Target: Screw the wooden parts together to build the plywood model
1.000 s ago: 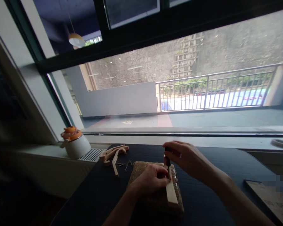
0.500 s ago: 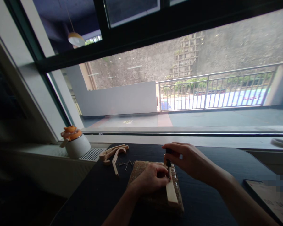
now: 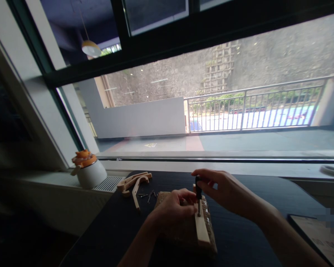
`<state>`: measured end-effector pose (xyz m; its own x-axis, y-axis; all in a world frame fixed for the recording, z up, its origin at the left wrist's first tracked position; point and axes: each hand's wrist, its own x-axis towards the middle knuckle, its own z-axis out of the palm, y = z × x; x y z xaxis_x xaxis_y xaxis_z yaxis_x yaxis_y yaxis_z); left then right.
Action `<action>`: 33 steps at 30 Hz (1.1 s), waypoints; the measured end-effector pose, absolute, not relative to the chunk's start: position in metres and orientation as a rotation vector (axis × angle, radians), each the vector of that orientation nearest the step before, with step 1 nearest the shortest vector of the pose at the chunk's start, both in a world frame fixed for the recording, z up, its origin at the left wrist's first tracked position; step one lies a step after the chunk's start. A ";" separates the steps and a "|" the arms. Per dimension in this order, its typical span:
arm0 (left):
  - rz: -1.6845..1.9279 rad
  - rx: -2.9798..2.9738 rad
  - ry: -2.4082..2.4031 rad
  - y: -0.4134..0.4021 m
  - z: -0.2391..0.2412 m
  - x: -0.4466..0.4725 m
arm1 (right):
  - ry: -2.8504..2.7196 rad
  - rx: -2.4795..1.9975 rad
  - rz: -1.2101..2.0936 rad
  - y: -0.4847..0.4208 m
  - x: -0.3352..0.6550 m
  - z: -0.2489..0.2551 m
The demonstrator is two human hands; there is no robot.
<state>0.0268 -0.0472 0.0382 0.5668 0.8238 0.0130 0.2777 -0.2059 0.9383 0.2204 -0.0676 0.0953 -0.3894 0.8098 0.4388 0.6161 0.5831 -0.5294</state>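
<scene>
My right hand (image 3: 221, 190) is closed round the black handle of a small screwdriver (image 3: 198, 193), held upright with its tip down on a pale wooden strip (image 3: 202, 229). The strip lies along the right side of a brown block (image 3: 183, 230) on the dark table (image 3: 105, 230). My left hand (image 3: 172, 211) rests on the block beside the strip, fingers curled and pinched just left of the screwdriver tip; what they pinch is too small to see.
Curved wooden pieces (image 3: 133, 182) and loose screws (image 3: 149, 194) lie at the table's far left. A white pot with an orange lid (image 3: 87, 168) stands on the window ledge. A flat board (image 3: 320, 237) lies at the right; a tape roll (image 3: 330, 169) sits on the sill.
My left hand has drawn back slightly from the strip, fingers now pinched just left of the screwdriver tip. The right hand has tilted the screwdriver a little more upright.
</scene>
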 end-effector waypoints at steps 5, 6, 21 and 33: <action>0.925 1.593 0.754 -0.042 0.043 0.036 | -2.123 -1.058 0.404 -0.065 0.220 0.097; 0.964 1.594 0.739 -0.041 0.043 0.039 | -2.129 -1.036 0.403 -0.065 0.220 0.098; 1.197 1.942 1.005 -0.048 0.043 0.049 | -2.028 -1.119 0.843 -0.069 0.232 0.005; 1.585 1.887 0.846 -0.057 0.045 0.071 | -1.976 -1.017 0.807 -0.074 0.221 -0.024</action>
<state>0.0711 -0.0566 0.0446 0.1157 0.7484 0.6531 0.1267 -0.6633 0.7376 0.2209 -0.0744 -0.0242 -0.3959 0.8551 0.3348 0.3765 0.4836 -0.7902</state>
